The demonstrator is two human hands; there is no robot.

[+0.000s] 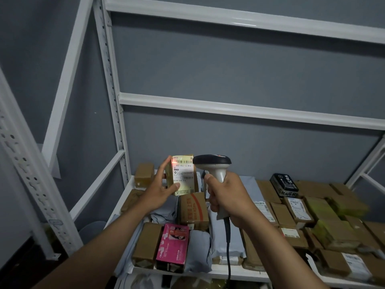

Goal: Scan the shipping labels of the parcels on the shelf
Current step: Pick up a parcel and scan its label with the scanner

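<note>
My left hand (161,187) holds a small cardboard parcel (183,174) upright above the shelf, fingers on its left edge and thumb near its lower corner. Its white shipping label faces me, and a red scan line glows across the barcode at the top. My right hand (226,196) grips the handle of a grey and black barcode scanner (213,162), whose head points left at the label from just beside the parcel. The scanner's black cable (228,247) hangs down past the shelf's front edge.
The white metal shelf (239,273) is crowded with brown cardboard parcels (194,209), grey poly mailers (199,249), a pink box (173,246) and a black box (284,182). The upper shelf levels (250,110) hold nothing visible. A white upright (110,80) stands at the left.
</note>
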